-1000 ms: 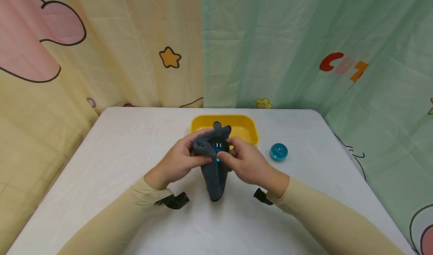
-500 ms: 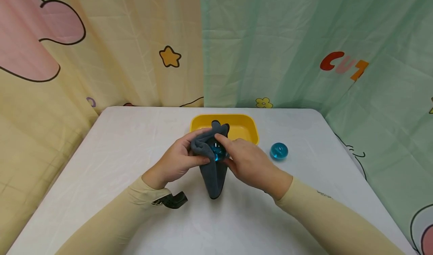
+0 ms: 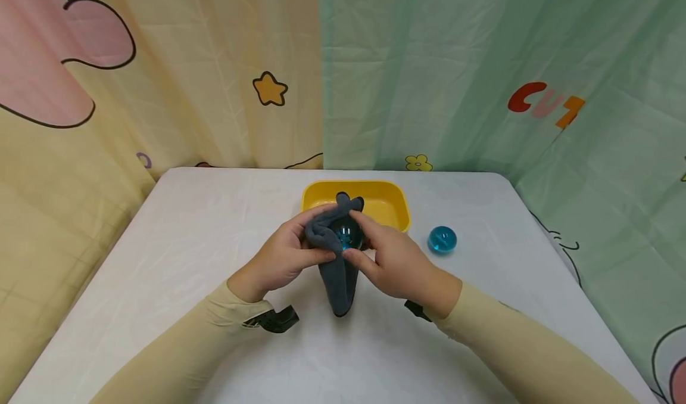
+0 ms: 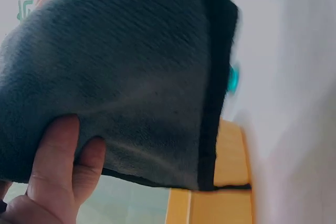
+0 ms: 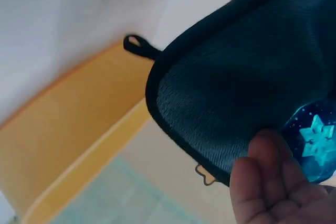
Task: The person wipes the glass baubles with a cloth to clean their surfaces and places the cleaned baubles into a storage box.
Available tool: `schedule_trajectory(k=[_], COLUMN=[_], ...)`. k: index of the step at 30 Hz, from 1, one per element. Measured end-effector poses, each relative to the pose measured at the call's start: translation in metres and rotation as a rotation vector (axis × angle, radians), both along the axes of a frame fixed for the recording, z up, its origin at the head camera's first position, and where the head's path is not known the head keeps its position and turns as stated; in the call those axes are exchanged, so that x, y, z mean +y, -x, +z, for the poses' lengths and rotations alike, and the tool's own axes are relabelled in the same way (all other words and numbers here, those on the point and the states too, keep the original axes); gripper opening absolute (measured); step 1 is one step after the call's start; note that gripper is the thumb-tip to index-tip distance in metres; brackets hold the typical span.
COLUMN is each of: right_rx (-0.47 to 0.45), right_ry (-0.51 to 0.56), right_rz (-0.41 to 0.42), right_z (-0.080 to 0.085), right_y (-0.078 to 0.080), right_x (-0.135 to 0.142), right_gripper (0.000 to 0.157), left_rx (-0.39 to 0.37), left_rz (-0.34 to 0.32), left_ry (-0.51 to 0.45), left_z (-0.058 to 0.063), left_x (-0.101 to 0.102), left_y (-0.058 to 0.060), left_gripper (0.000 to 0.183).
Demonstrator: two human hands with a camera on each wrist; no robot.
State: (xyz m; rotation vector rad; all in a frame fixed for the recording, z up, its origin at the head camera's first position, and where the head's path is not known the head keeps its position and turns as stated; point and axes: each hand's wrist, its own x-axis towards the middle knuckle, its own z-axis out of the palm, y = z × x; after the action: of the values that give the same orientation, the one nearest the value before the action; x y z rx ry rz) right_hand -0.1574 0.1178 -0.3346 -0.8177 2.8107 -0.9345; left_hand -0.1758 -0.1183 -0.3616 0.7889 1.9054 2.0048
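A grey cloth (image 3: 336, 285) with black edging is bunched between the hands over the table, its lower part hanging in a point. My left hand (image 3: 284, 252) grips the cloth's left side, thumb in front; the left wrist view shows two fingers pressed against the cloth (image 4: 126, 77). Nestled in the folds is a clear blue ball (image 3: 347, 232); in the right wrist view this ball (image 5: 317, 145) has a snowflake shape inside. My right hand (image 3: 399, 261) holds the ball from the right, thumb low and index finger at the top. Its other fingers lie against the cloth.
Behind the hands stands a yellow tray (image 3: 386, 204), partly covered by the cloth in the head view. A second clear blue ball (image 3: 442, 239) rests on the white table (image 3: 161, 249), right of the tray. Patterned curtains (image 3: 429, 64) surround the table.
The right hand rolled over the ball, then turned back, its thumb and index finger shifting around it. The left hand keeps its hold on the cloth. The second ball and tray stay put.
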Motion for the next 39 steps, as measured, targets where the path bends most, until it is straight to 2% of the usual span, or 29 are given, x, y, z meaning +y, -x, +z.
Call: schedule_trajectory(k=[3,6,8,10,11,15,17,18,21,25,29,31,33,35,37,39], right_rx=[0.112,0.225,0.25,0.198,0.14,-0.155,-0.212,-0.209,-0.104,0.101,0.271,0.301,0.24,0.11,-0.048,-0.16], right_ry=[-0.154,-0.263,-0.276,-0.219,-0.176,0.095,0.161,0.172,0.097,-0.084,-0.223,-0.24,-0.191,-0.097,0.038,0.139], right_rz=[0.046,0.064,0.058,0.051,0.042,-0.018,-0.049,-0.054,-0.044,0.025,0.051,0.046,0.042,0.027,0.002,-0.026], right_z=[0.0019,0.0018,0.0011,0.0002,-0.0002,-0.0026,-0.0042,-0.0048,-0.0051,-0.0034,-0.0012,-0.0005,0.0,-0.0001,-0.0005,-0.0013], right_y=[-0.0007,0.0005,0.0018,0.0031,0.0036,0.0056,0.005,0.0044,0.0014,-0.001,0.0001,0.0014,0.003,0.0039,0.0046,0.0043], right_x=[-0.0008,0.0002,0.001,0.0019,0.0023,0.0018,0.0015,0.0011,-0.0004,-0.0014,0.0008,0.0021,0.0026,0.003,0.0023,0.0017], right_gripper=[0.079,0.074,0.071,0.071,0.07,0.053,0.045,0.043,0.053,0.074,0.073,0.071,0.071,0.067,0.057,0.047], left_rx=[-0.008,-0.022,-0.021,-0.015,-0.012,-0.003,-0.006,-0.008,-0.004,-0.007,-0.024,-0.027,-0.018,-0.012,-0.007,-0.006], left_rz=[0.01,0.003,-0.008,-0.008,-0.006,0.011,0.015,0.015,0.019,0.032,0.021,0.01,0.008,0.008,0.009,0.012], left_ry=[-0.003,-0.019,-0.027,-0.026,-0.021,0.006,0.016,0.018,0.02,-0.006,-0.03,-0.033,-0.031,-0.028,-0.024,-0.017], left_z=[0.0,-0.0001,-0.0007,-0.0004,-0.0006,-0.0001,0.0002,0.0005,0.0,-0.0008,0.0004,0.0016,0.0017,0.0017,0.0016,0.0012], left_x=[-0.0025,-0.0035,-0.0028,-0.0017,-0.0012,0.0003,0.0009,0.0011,0.001,-0.0009,-0.0023,-0.002,-0.0014,-0.0007,0.0,0.0006], left_y=[0.0008,0.0008,0.0008,0.0002,0.0003,-0.0001,-0.0006,-0.0008,-0.0002,0.0018,0.0017,0.0006,0.0,-0.0006,-0.0009,-0.001], left_gripper=[0.079,0.079,0.079,0.078,0.077,0.075,0.076,0.076,0.077,0.077,0.079,0.08,0.078,0.077,0.076,0.076])
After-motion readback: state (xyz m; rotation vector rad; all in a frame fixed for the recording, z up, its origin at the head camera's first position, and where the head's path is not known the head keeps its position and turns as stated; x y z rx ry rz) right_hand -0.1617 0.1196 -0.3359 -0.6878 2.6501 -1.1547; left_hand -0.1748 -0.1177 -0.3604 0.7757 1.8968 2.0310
